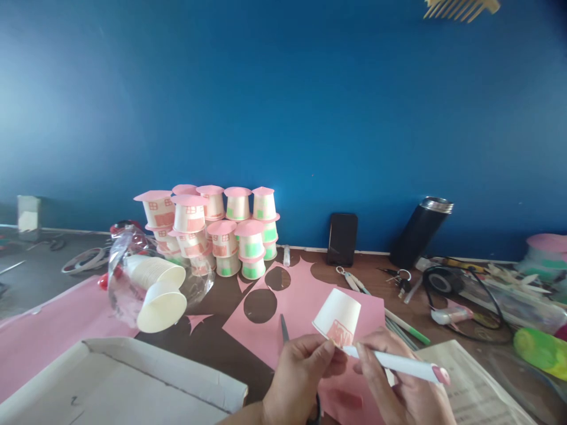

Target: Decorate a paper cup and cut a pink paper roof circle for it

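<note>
The right hand is at the bottom edge, thumb and fingers pinching the barrel of a white marker. The left hand is beside it, thumb and fingers pressed together on the rim of the cup. The cup is inverted and tilted above the pink sheet; a reddish patch is drawn near its rim. The marker tip points at this rim, close to the left fingertips — contact cannot be confirmed.

Scissors lie partly hidden by the left hand. A white box occupies the lower left; a printed page lies to the right. Round openings are cut in the pink sheet. Pens lie by its right edge.

Farther left, nested cups lie on their side at a clear bag. Behind them stand decorated cups, stacked in tiers — pink discs on top, red or green markings on the sides. A phone and a tilted flask lean at the blue wall.
</note>
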`<state>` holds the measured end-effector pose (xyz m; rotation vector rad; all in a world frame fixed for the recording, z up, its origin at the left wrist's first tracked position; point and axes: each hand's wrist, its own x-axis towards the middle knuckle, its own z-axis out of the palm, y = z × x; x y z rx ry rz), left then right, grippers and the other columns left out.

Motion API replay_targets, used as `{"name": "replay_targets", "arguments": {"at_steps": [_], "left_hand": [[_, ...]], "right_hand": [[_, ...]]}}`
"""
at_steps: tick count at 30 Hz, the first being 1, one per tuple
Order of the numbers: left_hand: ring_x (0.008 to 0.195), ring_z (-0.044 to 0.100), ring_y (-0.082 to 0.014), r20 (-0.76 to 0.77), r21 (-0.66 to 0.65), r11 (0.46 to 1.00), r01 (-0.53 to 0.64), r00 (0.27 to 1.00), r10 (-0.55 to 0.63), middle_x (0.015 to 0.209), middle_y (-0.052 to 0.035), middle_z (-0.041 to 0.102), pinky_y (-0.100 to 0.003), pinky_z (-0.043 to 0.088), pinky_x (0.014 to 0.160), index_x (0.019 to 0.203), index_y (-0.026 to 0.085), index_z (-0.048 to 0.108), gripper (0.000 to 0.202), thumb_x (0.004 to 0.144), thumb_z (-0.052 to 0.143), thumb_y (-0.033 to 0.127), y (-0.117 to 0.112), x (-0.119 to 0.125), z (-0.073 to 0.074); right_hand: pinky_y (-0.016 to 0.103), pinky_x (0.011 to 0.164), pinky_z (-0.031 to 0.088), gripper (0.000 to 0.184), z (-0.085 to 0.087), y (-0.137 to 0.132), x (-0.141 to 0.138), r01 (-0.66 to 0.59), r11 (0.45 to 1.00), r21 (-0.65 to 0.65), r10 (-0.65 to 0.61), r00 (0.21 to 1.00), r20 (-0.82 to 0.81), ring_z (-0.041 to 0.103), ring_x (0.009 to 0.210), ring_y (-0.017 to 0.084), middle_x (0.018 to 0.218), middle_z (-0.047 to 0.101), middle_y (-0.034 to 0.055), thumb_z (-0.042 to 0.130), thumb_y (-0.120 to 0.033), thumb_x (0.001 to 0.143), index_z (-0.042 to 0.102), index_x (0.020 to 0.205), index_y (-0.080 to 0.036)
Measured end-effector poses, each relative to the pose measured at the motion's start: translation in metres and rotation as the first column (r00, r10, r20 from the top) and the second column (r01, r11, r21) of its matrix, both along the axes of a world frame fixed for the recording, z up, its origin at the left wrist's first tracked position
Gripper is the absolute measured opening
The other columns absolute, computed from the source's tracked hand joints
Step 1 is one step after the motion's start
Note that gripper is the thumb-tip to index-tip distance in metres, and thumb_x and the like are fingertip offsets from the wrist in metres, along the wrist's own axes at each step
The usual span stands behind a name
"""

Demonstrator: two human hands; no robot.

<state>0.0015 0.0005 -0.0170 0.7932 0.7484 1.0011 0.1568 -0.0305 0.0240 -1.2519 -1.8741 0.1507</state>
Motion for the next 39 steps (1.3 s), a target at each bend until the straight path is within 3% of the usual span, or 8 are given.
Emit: {"name": "replay_targets", "arguments": {"at_steps": [14,39], "left_hand": [[0.070,0.064,-0.0144,0.045,-0.016,1.000,0.004,0.999,-0.004,0.074,-0.0111,0.073,-0.025,0.050,0.072,0.079,0.010,0.075,0.034,0.076,0.071,0.043,-0.0010,-0.0012,0.0027],[0.069,0.062,-0.0144,0.031,-0.007,1.000,0.022,0.999,-0.021,0.073,-0.0102,0.071,-0.027,0.049,0.073,0.076,0.009,0.074,0.036,0.073,0.073,0.045,-0.0015,-0.0018,0.0078]], "right_hand": [[0.022,0.066,0.050,0.008,-0.0008,-0.0001,-0.0005,-0.017,1.000,0.019,0.018,0.999,-0.029,0.064,0.071,0.014,0.077,0.063,-0.0011,0.048,-0.023,0.092,0.057,0.091,-0.024],[0.024,0.064,0.049,0.013,0.0025,0.0012,0.0006,0.011,0.999,0.052,-0.011,1.000,-0.011,0.062,0.069,0.015,0.074,0.061,-0.0006,0.046,-0.024,0.094,0.057,0.087,-0.023]]}}
